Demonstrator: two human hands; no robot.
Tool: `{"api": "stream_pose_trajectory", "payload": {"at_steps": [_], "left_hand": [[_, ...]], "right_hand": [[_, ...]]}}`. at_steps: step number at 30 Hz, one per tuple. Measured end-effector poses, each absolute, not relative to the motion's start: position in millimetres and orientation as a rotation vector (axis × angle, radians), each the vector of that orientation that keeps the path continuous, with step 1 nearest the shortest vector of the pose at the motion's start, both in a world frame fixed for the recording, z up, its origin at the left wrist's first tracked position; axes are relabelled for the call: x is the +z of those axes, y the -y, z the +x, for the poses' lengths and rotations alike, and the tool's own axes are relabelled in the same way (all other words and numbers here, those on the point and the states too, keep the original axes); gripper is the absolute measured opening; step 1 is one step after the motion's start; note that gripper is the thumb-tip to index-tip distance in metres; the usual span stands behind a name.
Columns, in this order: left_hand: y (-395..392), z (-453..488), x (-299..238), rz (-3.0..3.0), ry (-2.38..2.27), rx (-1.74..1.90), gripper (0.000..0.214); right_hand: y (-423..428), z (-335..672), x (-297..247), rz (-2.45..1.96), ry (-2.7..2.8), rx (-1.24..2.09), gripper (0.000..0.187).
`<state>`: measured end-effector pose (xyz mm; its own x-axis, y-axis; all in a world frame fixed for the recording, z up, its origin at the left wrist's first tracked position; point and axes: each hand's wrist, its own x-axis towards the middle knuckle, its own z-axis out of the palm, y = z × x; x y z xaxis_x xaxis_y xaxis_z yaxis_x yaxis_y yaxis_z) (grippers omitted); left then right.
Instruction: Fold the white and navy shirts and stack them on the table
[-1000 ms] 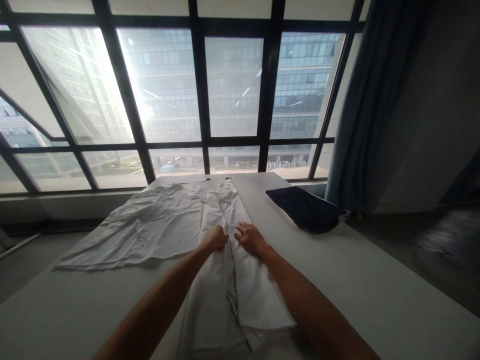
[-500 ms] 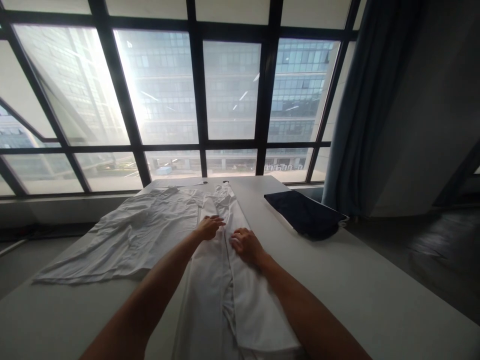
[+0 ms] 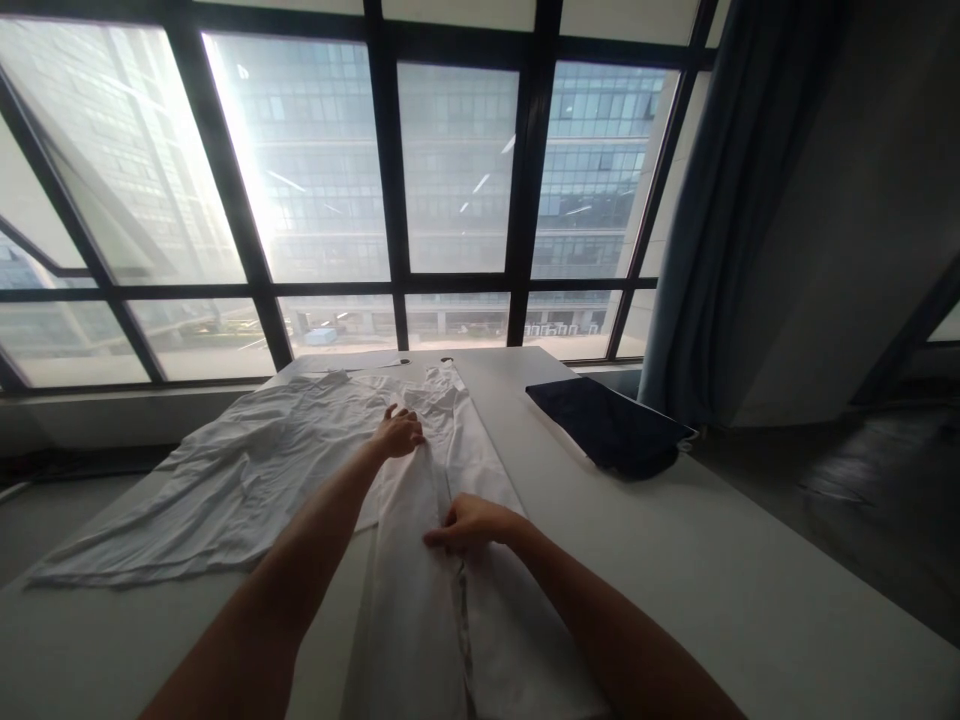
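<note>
A long white garment (image 3: 409, 600) lies lengthwise on the table in front of me, with an opening running down its middle; I cannot tell its exact kind. My left hand (image 3: 399, 432) is at its upper part, fingers closed on the edge of the left panel. Nearer to me, my right hand (image 3: 472, 522) pinches the cloth beside the middle opening, thumb and fingers together. To the left, a second spread of wrinkled white cloth (image 3: 247, 490) lies flat, its far side close against the garment under my hands.
The white table (image 3: 720, 570) reaches to the window wall. On its right side lies a folded dark navy cloth item (image 3: 611, 425) with a pale edge. A blue-grey curtain (image 3: 694, 300) hangs beyond it at the right.
My left hand has moved left and slightly away from me, onto the left panel's edge. My right hand has come nearer and to the left, drawing the panels closer together. The view has shifted slightly.
</note>
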<state>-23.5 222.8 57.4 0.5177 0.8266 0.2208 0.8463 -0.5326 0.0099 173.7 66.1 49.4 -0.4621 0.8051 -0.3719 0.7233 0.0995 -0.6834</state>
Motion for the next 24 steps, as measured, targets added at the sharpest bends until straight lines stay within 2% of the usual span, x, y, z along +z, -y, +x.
{"api": "stream_pose_trajectory", "payload": {"at_steps": [4,9,13,16,21,24], "left_hand": [[-215.9,-17.0,40.2,-2.607,1.478,-0.292,0.021],[-211.8,-12.4,17.3,-2.575,1.619,-0.329,0.043],[-210.6,-14.7,8.9,-2.575,1.753,-0.263,0.054],[-201.2,-12.6,11.9,-2.553,1.853,-0.235,0.056],[-153.4,1.3,23.6,-2.623,1.925,-0.146,0.064],[-109.2,9.0,26.6,-2.68,1.916,-0.056,0.07]], "right_hand": [[-62.3,173.6,54.2,-1.69,2.137,1.581,0.034],[-44.3,175.6,69.6,-1.606,2.212,1.872,0.047],[-20.2,176.4,75.8,-1.539,2.213,2.073,0.036],[-5.0,178.6,75.5,-1.571,2.11,2.177,0.038],[9.5,186.4,77.4,-1.685,2.17,2.067,0.04],[17.0,193.7,79.3,-1.72,2.269,1.836,0.038]]}}
